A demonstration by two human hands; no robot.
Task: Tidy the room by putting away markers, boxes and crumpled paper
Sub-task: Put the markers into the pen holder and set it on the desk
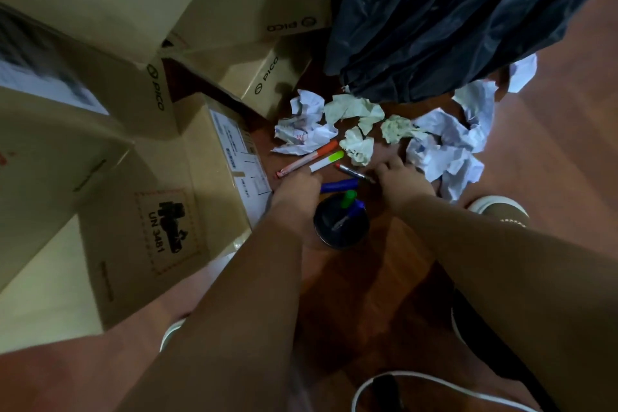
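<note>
Several markers lie on the wooden floor. My left hand (297, 185) pinches the near end of a white marker with a green cap (327, 161). An orange-capped marker (309, 158) lies just beyond it. My right hand (403, 176) has its fingertips curled on the end of a silver marker with a red tip (352, 172). A blue marker (338, 185) lies between my hands. A black cup (326, 227) stands below them and holds a green and a blue marker. Crumpled paper, white (302, 125), green (355, 109) and white (448, 145), is scattered behind.
A black trash bag (451, 17) hangs open above the paper at the upper right. Several cardboard boxes (160, 224) are stacked on the left, close to my left arm. My white shoe (498, 207) is at the right. A white cable (434, 381) loops at the bottom.
</note>
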